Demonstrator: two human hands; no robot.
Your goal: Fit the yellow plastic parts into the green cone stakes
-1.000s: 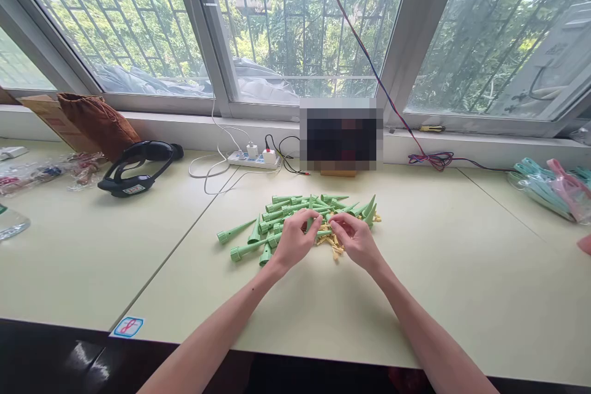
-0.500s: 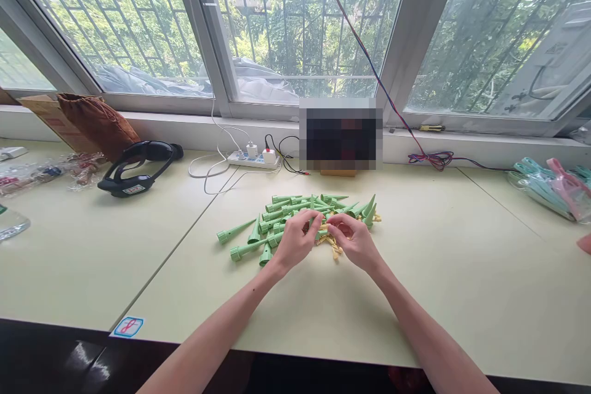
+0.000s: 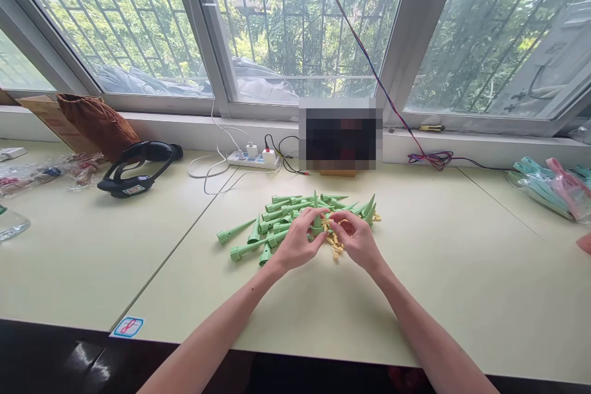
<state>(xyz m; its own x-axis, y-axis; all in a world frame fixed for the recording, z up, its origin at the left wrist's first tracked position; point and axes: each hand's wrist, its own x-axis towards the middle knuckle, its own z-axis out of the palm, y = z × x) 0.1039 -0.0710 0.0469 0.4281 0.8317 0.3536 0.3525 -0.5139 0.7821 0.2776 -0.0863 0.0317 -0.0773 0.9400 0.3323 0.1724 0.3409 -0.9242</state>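
Note:
My left hand (image 3: 299,237) is closed round a green plastic spike (image 3: 316,217), a hollow cone held upright with its point up. Close beside it, the fingers of my right hand (image 3: 354,237) pinch a small pale-yellow plastic piece (image 3: 325,221), partly hidden by the fingertips. Around and behind both hands lies a pile of similar green spikes (image 3: 247,249), some with ribbed caps. More small yellow pieces (image 3: 335,251) are heaped on the table between my wrists, and a few show at the pile's right edge.
A black headset (image 3: 138,166) and a brown drawstring bag (image 3: 95,123) lie to the left. A white power strip (image 3: 255,159) with cables sits by the window sill. Bagged teal and pink plastic items (image 3: 549,188) are at the right. Part of another person's hand (image 3: 584,242) shows at the right edge.
My left hand's grip on the green spike has shifted, and the spike now shows more fully between the fingers. The right hand has moved only slightly.

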